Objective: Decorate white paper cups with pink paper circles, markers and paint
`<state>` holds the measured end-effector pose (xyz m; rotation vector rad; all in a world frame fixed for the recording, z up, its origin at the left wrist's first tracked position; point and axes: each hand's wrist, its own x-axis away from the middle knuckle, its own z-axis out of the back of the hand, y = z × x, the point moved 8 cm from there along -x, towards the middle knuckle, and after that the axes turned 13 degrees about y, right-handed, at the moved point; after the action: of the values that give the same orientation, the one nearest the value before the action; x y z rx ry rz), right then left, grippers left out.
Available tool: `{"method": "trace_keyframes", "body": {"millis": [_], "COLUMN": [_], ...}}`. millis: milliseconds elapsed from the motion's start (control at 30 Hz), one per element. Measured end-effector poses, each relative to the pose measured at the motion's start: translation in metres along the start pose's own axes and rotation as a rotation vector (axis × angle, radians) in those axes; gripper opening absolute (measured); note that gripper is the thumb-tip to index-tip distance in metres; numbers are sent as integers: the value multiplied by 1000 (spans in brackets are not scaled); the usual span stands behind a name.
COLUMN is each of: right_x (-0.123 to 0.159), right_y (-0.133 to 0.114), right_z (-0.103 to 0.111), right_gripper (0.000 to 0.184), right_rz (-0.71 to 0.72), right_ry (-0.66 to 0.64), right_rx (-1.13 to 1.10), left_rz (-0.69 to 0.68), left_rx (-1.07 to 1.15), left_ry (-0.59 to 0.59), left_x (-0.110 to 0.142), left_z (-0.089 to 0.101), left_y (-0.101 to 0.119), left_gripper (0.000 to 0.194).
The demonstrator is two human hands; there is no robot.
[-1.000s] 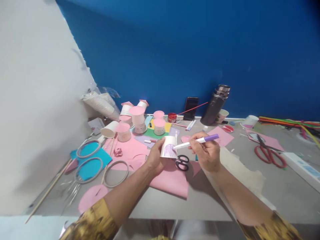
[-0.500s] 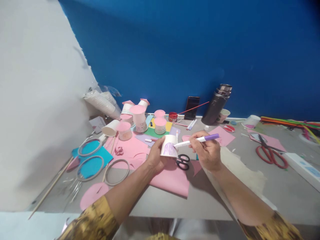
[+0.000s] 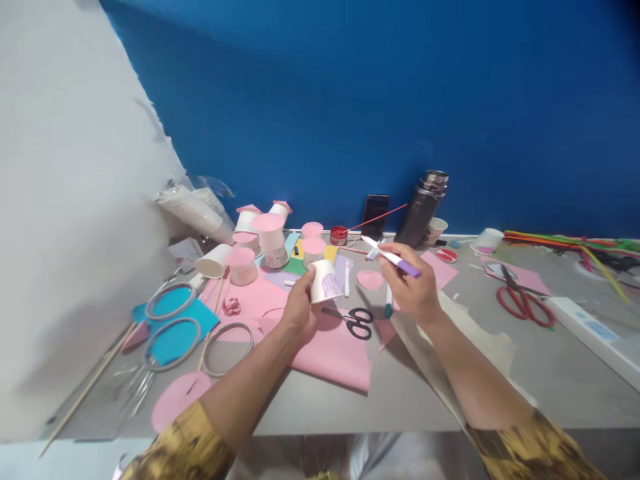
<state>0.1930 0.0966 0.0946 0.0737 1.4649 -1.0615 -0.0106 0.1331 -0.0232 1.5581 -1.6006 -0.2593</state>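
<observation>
My left hand (image 3: 299, 309) is closed round a white paper cup (image 3: 325, 280) held upside down, with purple scribbles on its side. My right hand (image 3: 413, 287) grips a white marker with a purple end (image 3: 391, 257), its tip pointing up and left, away from the cup. Both hands hover above a pink paper sheet (image 3: 330, 350) on the grey table (image 3: 425, 393). Black scissors (image 3: 356, 321) lie on the table between my hands. A white marker (image 3: 347, 279) lies just right of the cup.
Several cups with pink paper lids (image 3: 271, 237) stand at the back left beside a stack of cups (image 3: 193, 208). Grey rings (image 3: 170, 301) lie on blue paper at left. A dark flask (image 3: 421, 208), a phone (image 3: 375, 216), red scissors (image 3: 523, 302) and coloured sticks (image 3: 565, 243) are at the right.
My right hand lifted the marker off the cup and swung its tip up and to the left. My left hand tilted and raised the cup slightly.
</observation>
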Motion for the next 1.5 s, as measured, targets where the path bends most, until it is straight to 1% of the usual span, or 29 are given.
{"method": "trace_keyframes", "body": {"millis": [67,133,200,267,367,433,500,700,900,1067,1200,1300,1367,1433,1467,1500], "right_x": [-3,-2,4,16,40,54,65,80,83,83,81,83,85,83,77,67], "right_y": [5,12,19,24,28,31,33,37,37,36,35,33,33,36,41,48], "right_z": [-7,-16,-26,-37,-50,-57,-62,-70,-68,-67,-67,-68,-68,-66,-62,-54], "right_gripper": [26,34,42,47,46,44,42,40,35,29,27,28,32,37,38,37], "right_rz": [32,45,57,94,163,203,224,206,207,227,204,189,184,160,108,36], "right_ry": [-73,-185,-343,-518,-734,-820,-859,-916,-908,-902,-927,-943,-937,-877,-795,-680], "right_rx": [67,195,359,517,663,690,690,684,684,660,666,660,645,595,547,492], "left_rz": [9,25,29,27,43,55,57,63,66,81,76,94,95,82,80,80], "left_rx": [7,24,46,53,39,32,34,52,18,-25,-29,-18,-9,-12,-14,-16], "left_ry": [5,4,10,23,23,7,0,35,8,19,15,25,24,30,35,37], "left_x": [-1,-2,-3,-4,-3,-3,-3,-5,0,0,-1,-2,-1,0,0,1], "left_z": [0,0,1,2,2,1,1,3,-2,-1,0,0,-1,-2,-2,-2], "left_y": [3,6,9,12,10,9,8,8,7,5,6,4,5,6,6,7], "left_gripper": [30,28,26,24,26,28,28,27,27,28,28,29,28,28,28,28]}}
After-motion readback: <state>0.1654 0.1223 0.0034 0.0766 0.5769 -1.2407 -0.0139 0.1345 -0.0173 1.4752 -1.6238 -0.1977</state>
